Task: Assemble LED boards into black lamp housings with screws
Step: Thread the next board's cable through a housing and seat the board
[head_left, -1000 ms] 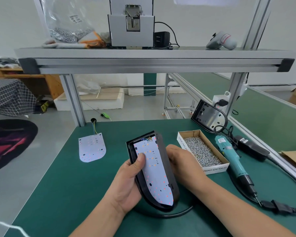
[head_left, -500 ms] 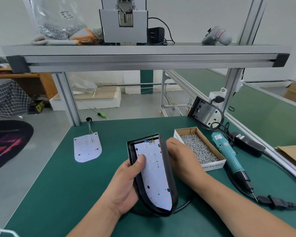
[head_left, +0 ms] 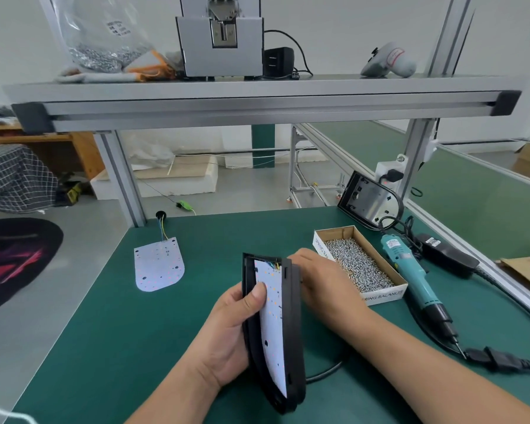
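A black lamp housing (head_left: 294, 328) stands tilted almost on edge over the green mat, with a white LED board (head_left: 273, 325) seated inside it. My left hand (head_left: 227, 335) grips its left rim, thumb pressing on the board. My right hand (head_left: 322, 283) holds the housing from behind on the right; its fingers are hidden. A second LED board (head_left: 159, 264) with coloured wires lies flat at the left. A cardboard box of screws (head_left: 360, 264) sits just right of my right hand. A teal electric screwdriver (head_left: 413, 276) lies beside the box.
Another black housing (head_left: 369, 201) leans against the frame post at the back right. A black power adapter (head_left: 447, 255) and cables run along the right edge. An aluminium shelf (head_left: 257, 99) spans overhead with a screw feeder and a bag of screws.
Both hands have turned the housing more upright, so its open face now points left and looks narrower. It has also shifted slightly towards the screw box.
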